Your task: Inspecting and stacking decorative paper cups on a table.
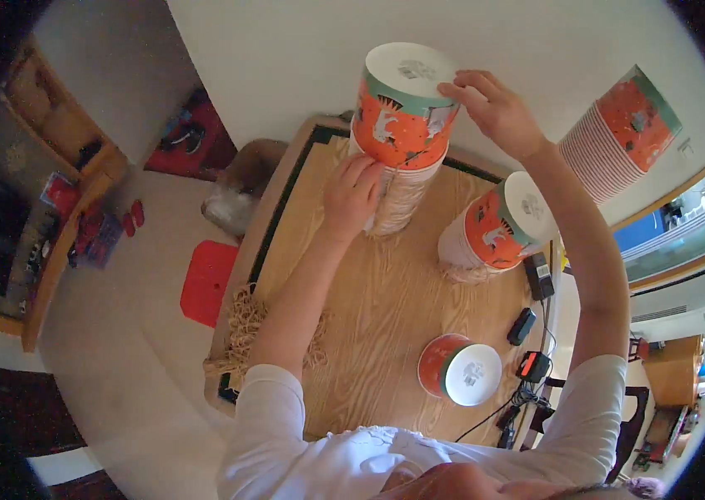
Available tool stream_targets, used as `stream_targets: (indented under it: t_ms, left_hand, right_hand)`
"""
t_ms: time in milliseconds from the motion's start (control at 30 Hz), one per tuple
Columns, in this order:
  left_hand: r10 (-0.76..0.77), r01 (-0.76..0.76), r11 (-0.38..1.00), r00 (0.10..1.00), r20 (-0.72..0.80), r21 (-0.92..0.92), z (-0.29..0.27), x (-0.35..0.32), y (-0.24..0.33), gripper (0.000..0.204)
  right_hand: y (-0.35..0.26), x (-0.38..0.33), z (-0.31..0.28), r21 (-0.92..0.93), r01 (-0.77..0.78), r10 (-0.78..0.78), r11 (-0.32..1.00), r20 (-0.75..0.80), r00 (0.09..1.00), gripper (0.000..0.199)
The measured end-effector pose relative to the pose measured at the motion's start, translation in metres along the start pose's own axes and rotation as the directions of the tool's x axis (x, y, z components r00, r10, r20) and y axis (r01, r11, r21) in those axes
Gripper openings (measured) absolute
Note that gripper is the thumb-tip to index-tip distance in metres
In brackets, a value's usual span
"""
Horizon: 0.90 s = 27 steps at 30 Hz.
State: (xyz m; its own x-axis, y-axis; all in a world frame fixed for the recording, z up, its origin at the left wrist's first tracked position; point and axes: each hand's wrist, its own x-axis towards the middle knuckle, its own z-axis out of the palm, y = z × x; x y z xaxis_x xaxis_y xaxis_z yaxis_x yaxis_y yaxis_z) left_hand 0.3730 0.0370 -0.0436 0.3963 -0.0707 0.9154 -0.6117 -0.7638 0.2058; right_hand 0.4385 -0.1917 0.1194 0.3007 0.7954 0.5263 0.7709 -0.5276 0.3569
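A tall stack of nested paper buckets stands upside down at the far side of the table. Its top bucket is orange and green with animal drawings and a white base facing up. My left hand grips the near left side of this bucket around its lower rim, fingers pressed together. At the upper right edge of the base, my right hand has its bent fingers on the rim. Tan string-like strands show among the white rims below. The far side of the stack is hidden.
To the right stand a shorter bucket stack and a taller one. One upturned bucket sits near me on the wooden table. Tan shredded strands lie at the left edge, with cables and black adapters at the right.
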Motion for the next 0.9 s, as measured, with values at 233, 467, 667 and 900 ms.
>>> stream_targets:
  t_ms: [233, 467, 667, 900]
  left_hand:
    - [-0.034, 0.035, 0.999, 0.999, 0.029, -0.016, 0.001, -0.008, 0.003, 0.023]
    - [-0.100, 0.100, 0.995, 0.987, 0.125, 0.010, -0.001, -0.013, 0.010, 0.026]
    - [-0.203, 0.208, 0.978, 0.949, 0.240, 0.002, -0.049, -0.063, 0.056, 0.031]
    - [-0.503, 0.595, 0.803, 0.697, 0.511, -0.022, -0.144, -0.250, 0.148, 0.013]
  right_hand:
    - [-0.015, -0.008, 0.007, 0.050, -0.113, 0.116, 0.992, -0.068, 0.991, 0.050]
    - [-0.036, -0.014, -0.011, 0.052, -0.204, 0.206, 0.978, -0.034, 0.978, 0.051]
    - [-0.149, -0.130, -0.054, 0.207, -0.669, 0.540, 0.713, 0.446, 0.714, 0.016]
    - [-0.338, -0.286, -0.086, 0.115, -0.424, 0.158, 0.898, 0.815, 0.558, 0.032]
